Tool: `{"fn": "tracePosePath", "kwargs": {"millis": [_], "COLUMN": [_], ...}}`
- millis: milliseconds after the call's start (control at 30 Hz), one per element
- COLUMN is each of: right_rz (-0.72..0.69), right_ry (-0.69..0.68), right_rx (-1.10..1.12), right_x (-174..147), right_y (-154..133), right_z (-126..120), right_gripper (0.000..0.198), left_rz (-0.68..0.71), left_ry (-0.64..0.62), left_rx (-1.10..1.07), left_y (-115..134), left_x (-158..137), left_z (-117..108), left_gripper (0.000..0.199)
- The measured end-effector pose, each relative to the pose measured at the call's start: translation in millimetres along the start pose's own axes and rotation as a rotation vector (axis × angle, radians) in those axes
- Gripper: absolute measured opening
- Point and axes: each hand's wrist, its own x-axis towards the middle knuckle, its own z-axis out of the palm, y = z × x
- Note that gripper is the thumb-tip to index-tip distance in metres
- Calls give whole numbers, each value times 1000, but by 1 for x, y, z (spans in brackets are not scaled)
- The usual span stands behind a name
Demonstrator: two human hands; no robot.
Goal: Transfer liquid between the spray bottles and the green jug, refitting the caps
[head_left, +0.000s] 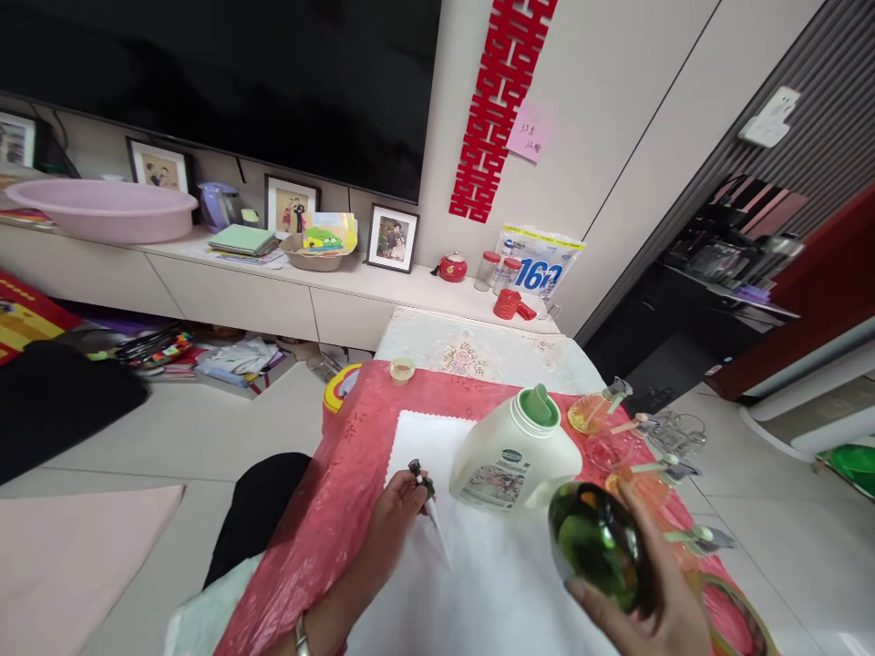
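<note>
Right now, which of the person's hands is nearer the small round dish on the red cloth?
Left. The left hand, holding a dropper, is on the viewer's side of the small round dish; the right hand, holding a green glass vessel, is farther off, well to the right.

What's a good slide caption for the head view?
Left fingers pinch a dropper-like tool; right fingers grip a green glass object near a pale jug.
</note>
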Motion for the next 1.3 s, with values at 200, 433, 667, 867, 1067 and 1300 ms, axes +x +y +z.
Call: {"fn": "tracePosePath", "kwargs": {"millis": [200, 433, 667, 867, 1067, 1300], "right_rz": [-175, -454, -582, -668, -750, -821], "right_ry": [100, 115, 69, 47, 35, 21], "right_rx": [-219, -327, -468, -551, -659, -798], "right_x": [69, 112, 123, 126, 133, 142], "right_y": [-14, -14, -19, -25, -33, -43], "right_z": [-29, -37, -44, -45, -47, -50], "right_gripper": [89, 85, 77, 69, 66, 59], "left_rz": [23, 39, 25, 52, 58, 86], "left_ry": [-43, -61, -74, -65, -105, -127], "left_rx": [55, 101, 101, 123, 148, 154], "left_y": [-4, -9, -10, -2, -6, -13], "left_x": [0, 2, 5, 1, 2, 5], "left_z": [-8, -11, -12, -7, -10, -13], "left_gripper": [43, 47, 50, 44, 40, 41]}}
